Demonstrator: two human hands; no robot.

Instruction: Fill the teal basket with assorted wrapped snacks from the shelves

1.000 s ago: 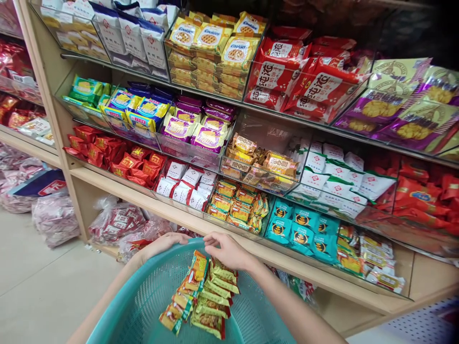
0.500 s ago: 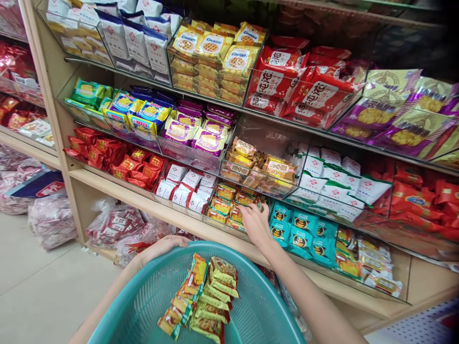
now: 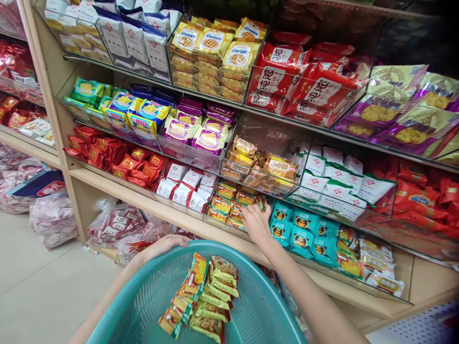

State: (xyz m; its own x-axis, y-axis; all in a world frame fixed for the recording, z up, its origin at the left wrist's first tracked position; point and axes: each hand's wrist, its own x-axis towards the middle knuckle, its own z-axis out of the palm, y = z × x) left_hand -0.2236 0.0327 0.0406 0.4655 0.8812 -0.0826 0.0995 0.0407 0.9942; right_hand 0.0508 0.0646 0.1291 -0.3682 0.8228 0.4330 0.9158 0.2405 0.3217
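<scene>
Head view shows me the left hand (image 3: 172, 243) curled over the rim of the teal basket (image 3: 255, 286), holding it. I see the right hand (image 3: 256, 222) in a clear bin (image 3: 225, 227) on the shelf, its fingers partly bent among small orange-yellow packets (image 3: 220, 204); I cannot tell whether they have hold of one. Just right of that bin lie teal packets (image 3: 300, 237), just left white-and-red packets (image 3: 190, 191). Inside the basket I make out orange-and-green packets (image 3: 184, 295) and yellow-green packets (image 3: 215, 298), lined up in two rows side by side.
</scene>
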